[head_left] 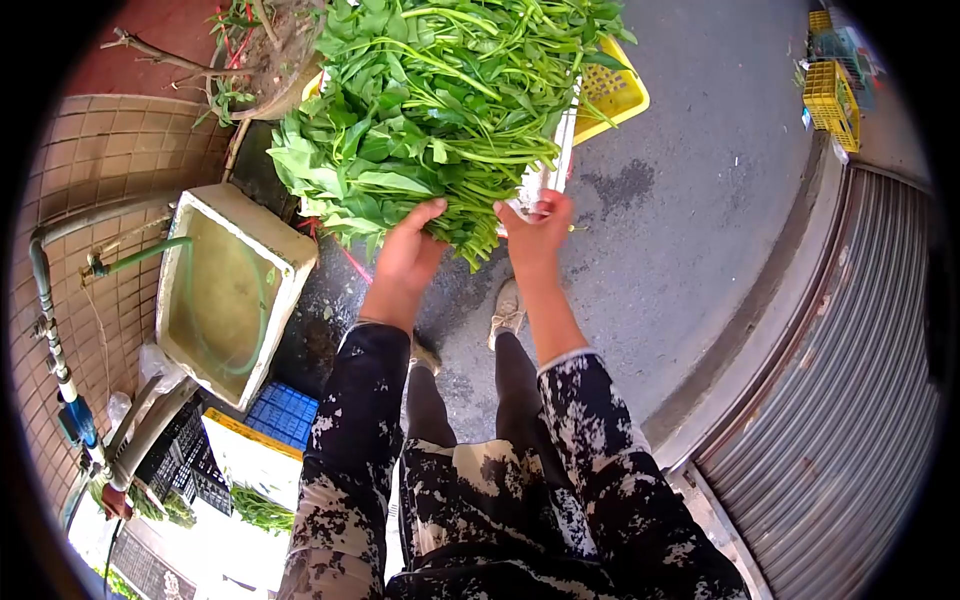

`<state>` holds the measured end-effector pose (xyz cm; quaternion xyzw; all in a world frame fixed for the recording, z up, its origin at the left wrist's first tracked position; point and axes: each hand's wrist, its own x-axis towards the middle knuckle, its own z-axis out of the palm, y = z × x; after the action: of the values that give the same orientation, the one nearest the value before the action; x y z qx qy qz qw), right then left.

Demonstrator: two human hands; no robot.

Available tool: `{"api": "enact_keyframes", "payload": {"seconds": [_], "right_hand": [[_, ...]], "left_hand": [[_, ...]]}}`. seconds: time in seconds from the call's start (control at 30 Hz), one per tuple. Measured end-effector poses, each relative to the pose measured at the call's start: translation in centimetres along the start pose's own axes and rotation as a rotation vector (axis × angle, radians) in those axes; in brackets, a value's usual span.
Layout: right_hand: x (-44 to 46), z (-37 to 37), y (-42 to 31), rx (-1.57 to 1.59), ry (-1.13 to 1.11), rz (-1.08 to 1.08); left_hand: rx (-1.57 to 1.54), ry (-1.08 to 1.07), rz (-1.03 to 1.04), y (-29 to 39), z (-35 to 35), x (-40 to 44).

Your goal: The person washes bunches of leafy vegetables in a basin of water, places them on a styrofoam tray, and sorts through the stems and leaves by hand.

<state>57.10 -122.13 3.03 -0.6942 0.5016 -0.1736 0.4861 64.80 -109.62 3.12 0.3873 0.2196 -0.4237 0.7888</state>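
A thick heap of leafy green vegetables, which looks like water spinach (430,120), lies in front of me with its leaves to the left and its cut stems to the right. At its near edge, my left hand (408,262) is closed round some of the greens, thumb on top and fingers partly hidden beneath. My right hand (538,235) is beside the stem ends, its thumb touching them. A gap shows between that thumb and the bent fingers. Under the heap, a white container (567,135) and a yellow perforated crate (615,92) are partly covered.
To the left stands a worn sink (288,232) with a green hose (150,254) hanging into it. Blue crate (283,412) and black crates are lower left. A ribbed metal shutter (830,420) lines the right side. Yellow crates (830,105) stand far right.
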Motion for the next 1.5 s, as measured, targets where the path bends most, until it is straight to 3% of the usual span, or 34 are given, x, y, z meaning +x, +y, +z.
{"api": "enact_keyframes", "payload": {"seconds": [0.03, 0.07, 0.13, 0.23, 0.4, 0.57, 0.6, 0.67, 0.8, 0.9, 1.0, 1.07, 1.13, 1.2, 1.27, 1.37, 1.5], "right_hand": [[-0.6, -1.1, -1.2, -0.079, 0.026, -0.195], [-0.6, -1.7, -3.2, -0.080, 0.025, -0.197], [-0.7, -2.5, -5.3, -0.617, -0.062, -0.550], [0.3, -1.7, -4.8, -0.725, -0.180, -0.696], [-3.2, -1.7, -2.5, -0.795, -0.395, -0.731], [-5.3, -2.8, 0.0, -0.353, -0.647, -0.765], [-5.0, -3.0, 0.0, -0.352, -0.652, -0.766], [-4.4, -3.5, -0.1, -0.069, -0.520, -0.536], [-1.6, -1.4, -1.2, 0.134, -0.345, -0.454], [-0.8, 0.3, -1.3, -0.243, -0.293, -0.836], [-3.2, 0.6, 1.0, -0.298, -0.416, -0.849], [-3.8, 0.2, 1.4, -0.289, -0.453, -0.860], [-3.9, -0.9, -1.2, -0.484, -0.455, -0.825], [-2.3, -0.1, -2.6, -0.517, -0.425, -0.832], [-0.3, 2.0, -3.1, -0.504, -0.159, -1.055], [0.6, 2.8, -2.8, -0.656, -0.193, -0.954], [1.7, 3.2, -2.8, -0.598, -0.216, -0.929]], "left_hand": [[-0.019, 0.037, -0.008, 0.0, 0.1, -0.2], [-0.039, 0.074, -0.016, 0.0, 0.3, -0.3], [-0.042, 0.077, 0.002, -0.3, 0.3, -0.5], [-0.037, 0.071, 0.073, -0.6, 0.8, -1.2], [-0.026, 0.026, 0.180, -2.0, 1.0, -1.7], [-0.205, 0.273, 0.155, -2.3, 0.4, -0.4], [-0.207, 0.277, 0.157, -2.5, -0.1, -0.5], [-0.274, 0.239, 0.134, -3.0, -1.4, -0.8], [-0.374, 0.174, 0.092, -3.2, -3.0, -1.5], [-0.398, 0.067, 0.101, -3.4, -3.8, -1.6], [-0.417, -0.010, 0.113, -3.3, -3.5, -1.4], [-0.261, 0.098, 0.164, -3.4, -3.2, -1.3], [-0.253, 0.119, 0.137, -3.5, -3.9, -0.9], [-0.368, 0.003, 0.098, -3.6, -4.3, -0.9], [-0.379, 0.019, 0.109, -4.0, -4.9, -0.9], [-0.382, 0.021, 0.140, -4.4, -5.9, -1.6], [-0.416, -0.019, 0.127, -4.5, -6.8, -2.3]]}}
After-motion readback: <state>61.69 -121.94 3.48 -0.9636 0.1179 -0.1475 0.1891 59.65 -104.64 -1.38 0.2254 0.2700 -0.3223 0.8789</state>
